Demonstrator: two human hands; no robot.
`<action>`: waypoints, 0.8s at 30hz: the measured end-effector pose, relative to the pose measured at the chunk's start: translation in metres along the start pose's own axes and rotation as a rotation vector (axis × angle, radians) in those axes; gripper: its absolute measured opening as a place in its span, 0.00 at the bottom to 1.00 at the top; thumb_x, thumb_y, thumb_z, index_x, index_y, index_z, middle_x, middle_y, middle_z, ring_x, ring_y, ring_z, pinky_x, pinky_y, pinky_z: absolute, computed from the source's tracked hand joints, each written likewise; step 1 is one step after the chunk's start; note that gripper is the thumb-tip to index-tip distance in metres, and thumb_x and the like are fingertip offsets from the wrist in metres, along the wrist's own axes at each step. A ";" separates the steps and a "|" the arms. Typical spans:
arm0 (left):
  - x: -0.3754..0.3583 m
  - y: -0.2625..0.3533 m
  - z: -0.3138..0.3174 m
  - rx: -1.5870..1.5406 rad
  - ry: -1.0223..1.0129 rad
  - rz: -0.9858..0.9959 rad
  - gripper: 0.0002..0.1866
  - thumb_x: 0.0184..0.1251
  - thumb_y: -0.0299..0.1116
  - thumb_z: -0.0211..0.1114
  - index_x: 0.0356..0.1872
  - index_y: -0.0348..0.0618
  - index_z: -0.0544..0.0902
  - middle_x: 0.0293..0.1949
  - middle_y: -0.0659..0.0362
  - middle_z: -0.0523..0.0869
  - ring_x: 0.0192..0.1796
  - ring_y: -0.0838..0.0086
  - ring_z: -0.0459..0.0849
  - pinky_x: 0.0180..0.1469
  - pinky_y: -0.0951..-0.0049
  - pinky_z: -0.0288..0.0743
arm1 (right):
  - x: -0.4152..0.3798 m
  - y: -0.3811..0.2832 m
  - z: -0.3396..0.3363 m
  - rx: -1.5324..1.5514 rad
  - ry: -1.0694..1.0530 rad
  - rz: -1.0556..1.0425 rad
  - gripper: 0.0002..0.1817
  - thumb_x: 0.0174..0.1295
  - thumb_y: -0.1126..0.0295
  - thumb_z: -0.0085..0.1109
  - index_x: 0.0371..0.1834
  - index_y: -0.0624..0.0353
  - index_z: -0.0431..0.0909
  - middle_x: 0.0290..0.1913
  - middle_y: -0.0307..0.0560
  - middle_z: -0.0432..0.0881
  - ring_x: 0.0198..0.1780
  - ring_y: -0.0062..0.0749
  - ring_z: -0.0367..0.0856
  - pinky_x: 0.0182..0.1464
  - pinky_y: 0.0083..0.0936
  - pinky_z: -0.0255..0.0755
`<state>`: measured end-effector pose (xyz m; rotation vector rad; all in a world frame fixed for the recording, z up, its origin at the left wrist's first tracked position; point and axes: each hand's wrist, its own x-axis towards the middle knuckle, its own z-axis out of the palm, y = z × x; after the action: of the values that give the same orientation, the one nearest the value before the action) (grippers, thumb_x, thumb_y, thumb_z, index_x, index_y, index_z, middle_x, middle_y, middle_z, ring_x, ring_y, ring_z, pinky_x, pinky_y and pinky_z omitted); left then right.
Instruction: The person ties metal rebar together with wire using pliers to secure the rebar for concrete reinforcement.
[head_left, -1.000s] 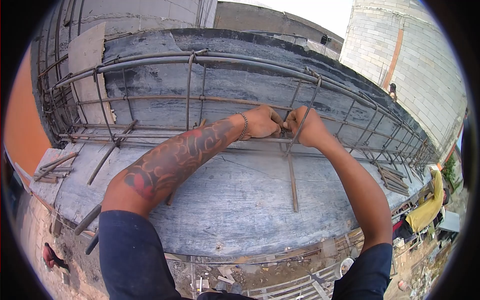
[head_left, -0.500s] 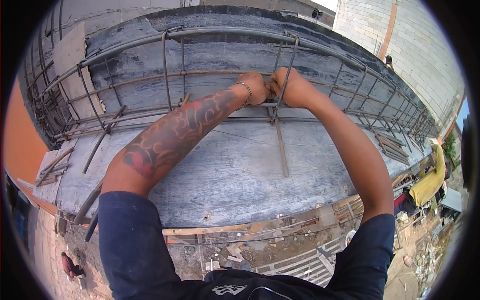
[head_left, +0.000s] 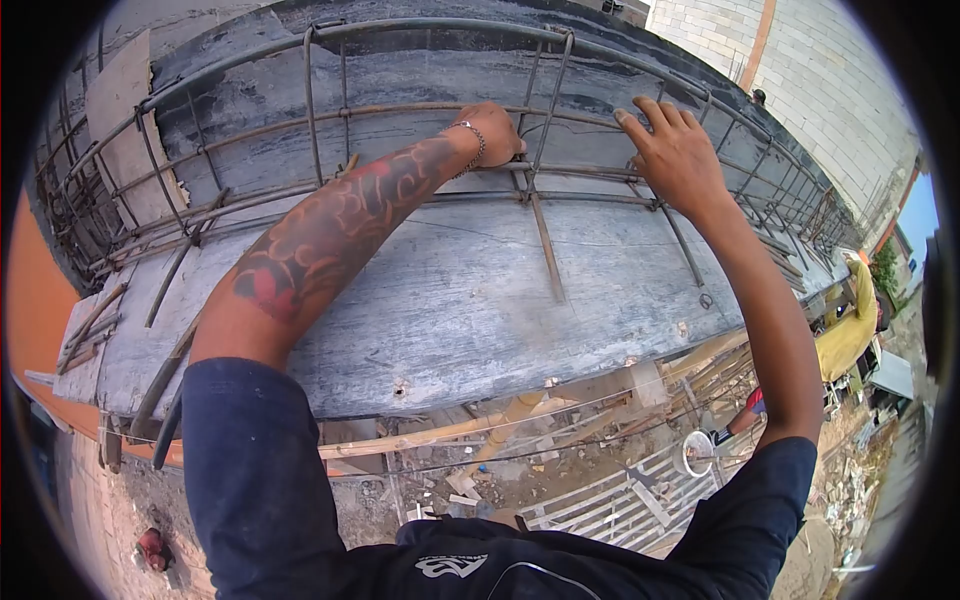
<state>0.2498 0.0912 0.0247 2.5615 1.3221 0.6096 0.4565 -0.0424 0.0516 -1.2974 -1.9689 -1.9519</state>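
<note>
A long cage of steel reinforcing bars [head_left: 410, 106] with upright stirrups [head_left: 554, 100] runs across the grey formwork board [head_left: 450, 300]. My left hand [head_left: 490, 135] is closed at the cage's middle, just left of a stirrup; what its fingers hold is hidden. Below it, a short bar [head_left: 546, 245] lies crosswise on the board, under the cage's lower bars. My right hand [head_left: 675, 150] hangs over the cage to the right, fingers apart and holding nothing. Another crosswise bar [head_left: 683, 248] is beneath that hand.
Loose bar pieces [head_left: 95, 330] lie at the board's left end. Past the board's near edge, the ground below has rubble, a white bucket [head_left: 693, 453] and slatted framing [head_left: 620, 505]. A person [head_left: 153, 550] is down at the lower left. A block wall [head_left: 830, 100] rises at the right.
My right hand has come away from my left hand, moved right and opened. My left hand stays closed at the cage. The whole view has shifted somewhat.
</note>
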 end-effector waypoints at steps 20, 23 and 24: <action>-0.005 -0.004 -0.003 -0.068 0.014 0.040 0.14 0.58 0.39 0.68 0.33 0.35 0.86 0.33 0.50 0.85 0.38 0.66 0.81 0.44 0.66 0.72 | 0.083 -0.046 0.018 2.109 -0.120 0.748 0.13 0.71 0.57 0.46 0.40 0.54 0.74 0.35 0.40 0.79 0.40 0.27 0.80 0.47 0.24 0.72; -0.006 -0.005 -0.004 -0.068 -0.002 0.036 0.16 0.60 0.41 0.66 0.33 0.35 0.86 0.34 0.49 0.85 0.39 0.64 0.81 0.46 0.66 0.72 | 0.096 -0.046 0.032 2.203 -0.180 0.733 0.15 0.69 0.52 0.50 0.33 0.52 0.72 0.27 0.33 0.74 0.35 0.23 0.78 0.40 0.22 0.70; -0.006 -0.006 -0.003 -0.098 0.003 0.038 0.16 0.61 0.41 0.65 0.32 0.35 0.86 0.34 0.49 0.86 0.39 0.64 0.82 0.46 0.66 0.72 | 0.100 -0.046 0.036 2.218 -0.201 0.719 0.17 0.68 0.50 0.51 0.31 0.51 0.70 0.24 0.31 0.71 0.33 0.22 0.76 0.38 0.21 0.70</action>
<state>0.2407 0.0902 0.0238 2.5129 1.2159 0.6679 0.3834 0.0456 0.0681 -0.8702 -1.6579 0.8586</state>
